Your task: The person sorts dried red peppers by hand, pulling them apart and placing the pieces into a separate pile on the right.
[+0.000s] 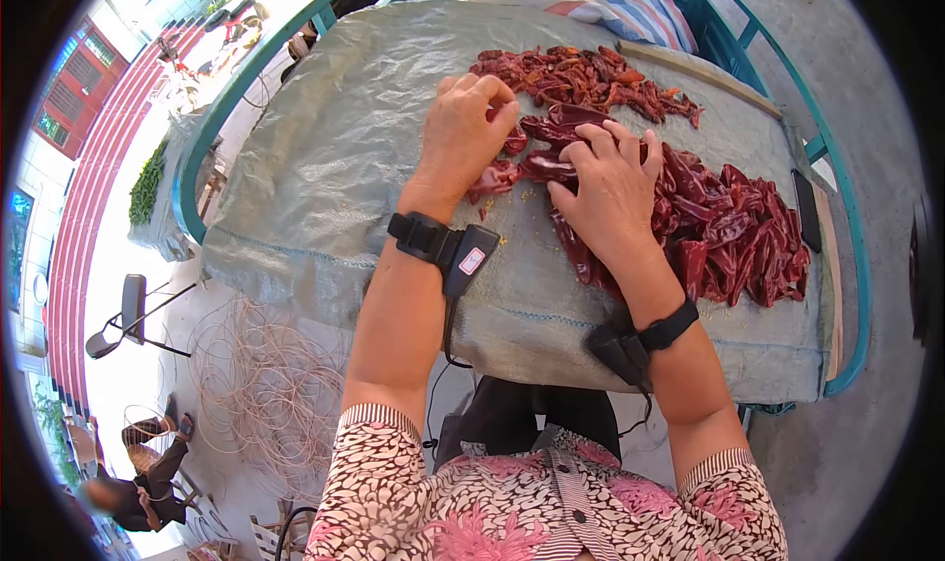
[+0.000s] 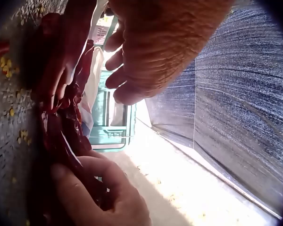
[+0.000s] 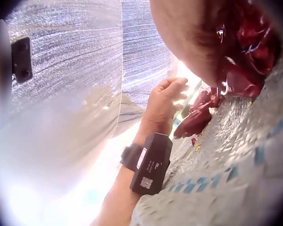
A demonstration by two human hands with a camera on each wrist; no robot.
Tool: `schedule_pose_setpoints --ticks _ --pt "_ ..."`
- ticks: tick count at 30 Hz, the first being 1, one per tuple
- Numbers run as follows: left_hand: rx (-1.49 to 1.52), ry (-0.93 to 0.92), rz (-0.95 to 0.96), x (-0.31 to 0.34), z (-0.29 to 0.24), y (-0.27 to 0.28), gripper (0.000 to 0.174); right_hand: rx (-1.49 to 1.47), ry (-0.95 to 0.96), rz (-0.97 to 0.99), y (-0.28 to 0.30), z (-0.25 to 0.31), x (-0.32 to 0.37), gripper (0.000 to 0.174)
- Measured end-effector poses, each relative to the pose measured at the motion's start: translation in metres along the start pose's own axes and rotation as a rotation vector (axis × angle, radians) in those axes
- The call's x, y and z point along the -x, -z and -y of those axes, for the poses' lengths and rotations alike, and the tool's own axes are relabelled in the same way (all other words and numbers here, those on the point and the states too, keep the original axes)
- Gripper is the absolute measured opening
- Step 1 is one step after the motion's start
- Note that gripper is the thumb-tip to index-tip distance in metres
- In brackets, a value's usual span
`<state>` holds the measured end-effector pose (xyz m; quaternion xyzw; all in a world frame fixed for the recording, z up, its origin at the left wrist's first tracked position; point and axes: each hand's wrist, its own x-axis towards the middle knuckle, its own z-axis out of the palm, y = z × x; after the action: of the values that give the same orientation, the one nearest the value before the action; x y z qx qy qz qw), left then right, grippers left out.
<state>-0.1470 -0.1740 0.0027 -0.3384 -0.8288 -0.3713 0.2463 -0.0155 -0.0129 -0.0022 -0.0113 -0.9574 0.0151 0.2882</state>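
Note:
In the head view my left hand [image 1: 471,133] is raised over the covered surface with its fingers loosely bent, just above a red pepper piece [image 1: 495,179]. No object shows between those fingers in the right wrist view, where the left hand [image 3: 162,106] stands beside the peppers. My right hand [image 1: 615,187] is at the left edge of a heap of glossy dark red dried peppers [image 1: 733,226]. Seen from the left wrist, the right hand [image 2: 108,195] has thumb and fingers round a long dried pepper [image 2: 61,141]. Its palm side is hidden in the head view.
A second pile of smaller, duller peppers [image 1: 591,79] lies at the far side. Yellow seeds [image 1: 504,239] dot the woven sheet [image 1: 325,148]. A phone [image 1: 806,212] lies at the right edge, inside a teal rail [image 1: 851,226]. Another person [image 1: 148,492] sits at lower left.

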Motion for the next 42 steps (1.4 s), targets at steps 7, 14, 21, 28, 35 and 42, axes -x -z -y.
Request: schedule_pose_setpoints --ticks 7,14,21,28,35,42 --pt "0.188 -0.099 0.139 0.000 -0.014 0.005 0.020 -0.103 -0.109 -0.164 0.003 0.001 -0.006 0.028" --pt "0.588 0.039 0.346 0.002 -0.017 0.003 0.027 -0.220 -0.018 -0.238 0.000 -0.003 -0.006 0.036" --pt "0.284 0.246 0.025 -0.004 -0.002 0.000 0.032 -0.052 -0.137 -0.327 0.000 -0.003 -0.009 0.050" --pt "-0.138 0.221 -0.216 -0.002 0.008 -0.002 0.025 0.080 -0.095 -0.051 -0.007 -0.005 -0.005 0.056" --pt "-0.073 0.124 -0.096 0.002 0.002 -0.008 0.015 0.026 0.104 -0.054 -0.010 -0.009 -0.007 0.045" --pt "-0.131 -0.047 -0.019 0.004 -0.002 -0.006 0.013 0.006 0.026 -0.009 -0.009 -0.009 -0.011 0.034"
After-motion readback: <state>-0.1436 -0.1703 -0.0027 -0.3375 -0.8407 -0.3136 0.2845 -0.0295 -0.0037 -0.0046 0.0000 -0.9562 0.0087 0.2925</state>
